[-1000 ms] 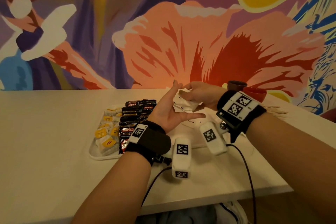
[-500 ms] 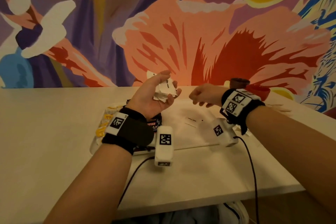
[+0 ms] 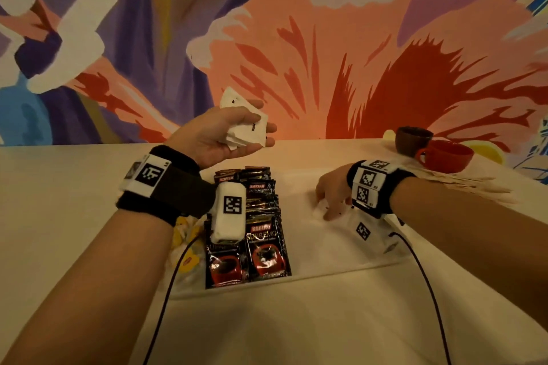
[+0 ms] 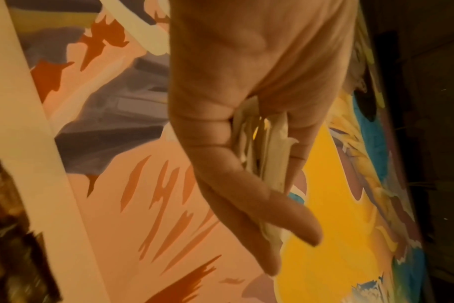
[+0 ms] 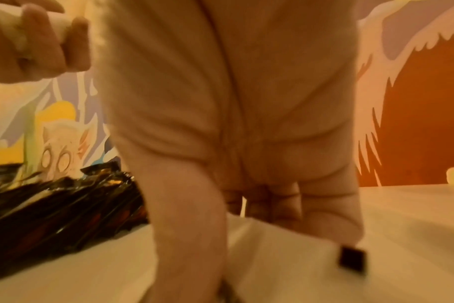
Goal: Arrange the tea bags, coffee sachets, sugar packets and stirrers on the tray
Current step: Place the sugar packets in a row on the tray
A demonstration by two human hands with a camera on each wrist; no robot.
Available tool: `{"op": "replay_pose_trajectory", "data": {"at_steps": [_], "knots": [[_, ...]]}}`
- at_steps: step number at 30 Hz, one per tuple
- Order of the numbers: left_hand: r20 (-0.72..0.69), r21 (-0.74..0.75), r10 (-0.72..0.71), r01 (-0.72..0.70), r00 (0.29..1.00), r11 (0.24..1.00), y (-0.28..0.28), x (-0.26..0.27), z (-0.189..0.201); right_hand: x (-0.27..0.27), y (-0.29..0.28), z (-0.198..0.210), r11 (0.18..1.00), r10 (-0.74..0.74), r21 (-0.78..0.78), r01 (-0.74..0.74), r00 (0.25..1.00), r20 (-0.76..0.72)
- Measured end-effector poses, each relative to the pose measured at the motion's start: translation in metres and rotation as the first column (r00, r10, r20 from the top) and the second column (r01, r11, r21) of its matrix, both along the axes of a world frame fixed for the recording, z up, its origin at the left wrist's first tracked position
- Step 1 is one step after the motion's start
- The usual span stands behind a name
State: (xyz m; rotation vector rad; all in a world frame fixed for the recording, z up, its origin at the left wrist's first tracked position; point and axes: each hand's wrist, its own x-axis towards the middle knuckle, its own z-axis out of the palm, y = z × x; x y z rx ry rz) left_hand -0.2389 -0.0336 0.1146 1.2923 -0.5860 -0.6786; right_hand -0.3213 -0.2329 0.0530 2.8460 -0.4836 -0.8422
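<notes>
Left hand (image 3: 221, 135) raised above the tray (image 3: 341, 268), fingers clamped on a bunch of white sugar packets (image 3: 247, 130). Right hand (image 3: 332, 197) lowered onto the tray beside the coffee sachets (image 3: 261, 228); grip impossible to tell. Farther back, two cups (image 3: 430, 148) on the table (image 3: 74, 187).

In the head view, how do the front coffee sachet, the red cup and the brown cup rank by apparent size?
1. front coffee sachet, though nearest the camera.
2. red cup.
3. brown cup.
</notes>
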Motion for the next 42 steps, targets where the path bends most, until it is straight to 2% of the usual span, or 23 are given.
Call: {"op": "replay_pose_trajectory", "data": {"at_steps": [2,4,6,8,10,11,13,16,18,20,21,24,27,30,34,38,40,42], "knots": [[0.052,0.021,0.021,-0.022,0.998,1.000,0.003,0.011,0.002,0.006,-0.006,0.006,0.998,-0.027,0.053,0.025,0.999,0.036],[0.068,0.026,0.054,-0.056,0.996,0.998,0.006,0.022,0.002,0.016,-0.015,0.013,0.987,-0.087,0.151,0.060,0.980,0.182],[0.067,0.026,0.100,-0.101,0.993,0.995,0.010,0.032,0.000,0.031,-0.025,0.017,0.947,-0.228,0.302,0.113,0.897,0.379],[0.065,0.019,0.146,-0.147,0.987,0.989,0.014,0.040,-0.002,0.048,-0.035,0.015,0.841,-0.452,0.513,0.171,0.743,0.494],[0.060,0.013,0.185,-0.186,0.981,0.983,0.019,0.047,-0.003,0.063,-0.044,0.010,0.666,-0.657,0.723,0.184,0.603,0.452],[0.054,0.012,0.205,-0.206,0.977,0.979,0.022,0.050,-0.004,0.070,-0.044,0.008,0.586,-0.716,0.789,0.184,0.573,0.398],[0.042,0.007,0.233,-0.233,0.972,0.972,0.028,0.056,-0.005,0.081,-0.043,0.001,0.498,-0.758,0.839,0.218,0.579,0.300],[0.015,-0.017,0.261,-0.260,0.965,0.965,0.036,0.065,-0.006,0.095,-0.044,-0.012,0.456,-0.779,0.821,0.343,0.601,0.181],[-0.007,-0.036,0.267,-0.267,0.964,0.963,0.038,0.069,-0.007,0.096,-0.042,-0.018,0.488,-0.753,0.758,0.433,0.648,0.114],[-0.013,-0.036,0.256,-0.256,0.967,0.966,0.037,0.070,-0.008,0.097,-0.037,-0.019,0.564,-0.703,0.714,0.415,0.695,0.150],[-0.008,-0.027,0.248,-0.248,0.969,0.968,0.036,0.069,-0.009,0.097,-0.033,-0.018,0.574,-0.696,0.716,0.398,0.698,0.169],[0.028,0.006,0.225,-0.225,0.974,0.974,0.030,0.066,-0.012,0.098,-0.027,-0.019,0.570,-0.680,0.704,0.424,0.724,0.114],[0.048,0.026,0.207,-0.209,0.977,0.978,0.026,0.063,-0.014,0.100,-0.024,-0.023,0.519,-0.712,0.734,0.437,0.697,0.089],[0.047,0.037,0.198,-0.200,0.979,0.979,0.024,0.061,-0.015,0.095,-0.025,-0.021,0.558,-0.691,0.749,0.356,0.699,0.182],[0.032,0.043,0.196,-0.197,0.980,0.979,0.021,0.059,-0.016,0.073,-0.024,0.006,0.580,-0.732,0.770,0.266,0.584,0.350],[0.042,0.070,0.173,-0.176,0.984,0.982,0.016,0.055,-0.015,0.036,0.000,0.041,0.487,-0.730,0.866,-0.112,0.493,0.474],[0.048,0.073,0.144,-0.147,0.988,0.986,0.012,0.051,-0.015,0.024,0.018,0.053,0.427,-0.710,0.864,-0.268,0.492,0.504],[0.051,0.077,0.107,-0.110,0.993,0.991,0.010,0.047,-0.014,0.019,0.035,0.060,0.388,-0.681,0.847,-0.363,0.506,0.529]]}}
